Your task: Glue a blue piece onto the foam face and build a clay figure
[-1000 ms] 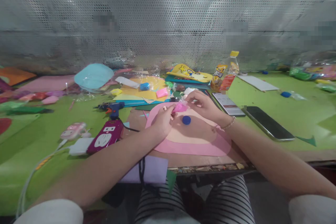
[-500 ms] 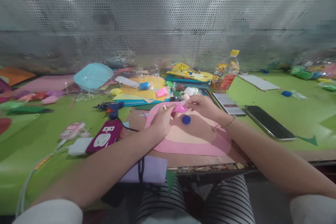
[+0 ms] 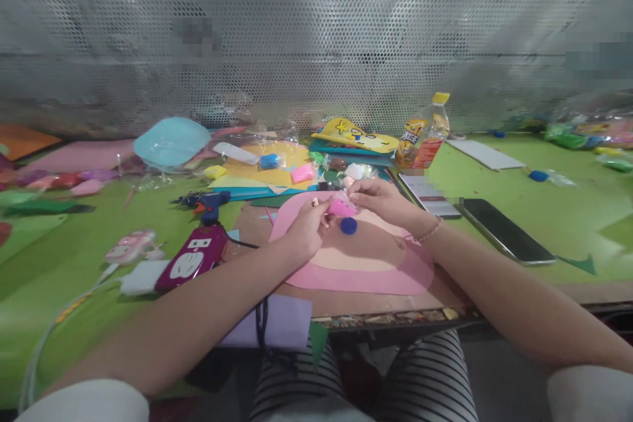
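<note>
Centrally, a pink clay packet (image 3: 341, 207) is held up between two bare hands, above the upper part of a peach paper oval (image 3: 356, 257). Its long axis is laid roughly crosswise, from left to right; the pink end is turned toward the left hand (image 3: 310, 227), and the loose film end is pointed toward the right hand (image 3: 378, 198). The left end is gripped by the left fingers, which are curled in with the thumb against it. On the right, thumb and forefinger are brought together on the clear film, while the other fingers are folded behind them.

The clay is seen as a soft, rounded, bright pink lump, covered by crinkled, shiny transparent film; whether the wrapper has been opened cannot be told. Just below the packet, a dark blue disc (image 3: 349, 225) is set on the peach oval, which is backed by a larger pink paper shape (image 3: 356, 281). Off to the left, a blue glue gun (image 3: 211, 206) is laid on the green tabletop (image 3: 534, 191).
</note>
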{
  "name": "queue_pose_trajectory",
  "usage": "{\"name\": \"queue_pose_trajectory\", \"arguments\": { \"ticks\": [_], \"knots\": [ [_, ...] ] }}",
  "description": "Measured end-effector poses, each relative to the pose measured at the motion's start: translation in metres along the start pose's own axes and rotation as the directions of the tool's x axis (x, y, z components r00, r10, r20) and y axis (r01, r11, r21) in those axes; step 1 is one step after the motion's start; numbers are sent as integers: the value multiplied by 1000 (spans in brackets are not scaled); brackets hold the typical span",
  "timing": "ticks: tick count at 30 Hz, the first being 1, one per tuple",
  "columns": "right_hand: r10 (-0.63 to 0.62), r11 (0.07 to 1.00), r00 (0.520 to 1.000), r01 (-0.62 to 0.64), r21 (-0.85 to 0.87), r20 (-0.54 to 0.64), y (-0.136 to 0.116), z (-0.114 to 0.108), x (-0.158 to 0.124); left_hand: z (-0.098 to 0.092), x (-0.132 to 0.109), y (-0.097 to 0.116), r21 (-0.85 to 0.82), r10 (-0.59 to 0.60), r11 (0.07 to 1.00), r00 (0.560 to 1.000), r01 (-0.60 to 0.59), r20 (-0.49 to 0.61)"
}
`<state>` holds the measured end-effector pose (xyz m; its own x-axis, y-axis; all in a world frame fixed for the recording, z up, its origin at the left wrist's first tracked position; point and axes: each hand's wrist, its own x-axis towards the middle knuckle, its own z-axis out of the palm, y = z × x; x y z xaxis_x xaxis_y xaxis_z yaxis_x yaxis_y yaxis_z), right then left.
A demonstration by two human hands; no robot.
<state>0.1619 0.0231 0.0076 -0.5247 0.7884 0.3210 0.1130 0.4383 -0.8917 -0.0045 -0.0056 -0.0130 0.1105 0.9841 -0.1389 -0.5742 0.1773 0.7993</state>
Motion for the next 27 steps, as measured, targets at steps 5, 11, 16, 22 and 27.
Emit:
{"name": "queue_pose_trajectory", "arguments": {
  "ticks": [5,11,16,22,27],
  "knots": [
    [-13,998,1000,15,-64,28,-9,1,-3,0,0,1,-20,-12,1000,1000,12,-10],
    [-198,964,980,199,-178,25,-8,-1,-3,-1,0,1,-15,22,1000,999,-23,-42],
    [-298,905,955,283,-318,4,-13,-1,-4,-5,5,-3,10,48,999,997,-48,-56],
    [-379,809,919,388,-442,113,-18,-4,-6,-5,6,-2,-1,21,1000,996,-21,-84],
    [-372,790,903,429,-438,213,-10,-13,-4,-3,3,1,17,3,1000,998,-2,-57]
  ]
}}
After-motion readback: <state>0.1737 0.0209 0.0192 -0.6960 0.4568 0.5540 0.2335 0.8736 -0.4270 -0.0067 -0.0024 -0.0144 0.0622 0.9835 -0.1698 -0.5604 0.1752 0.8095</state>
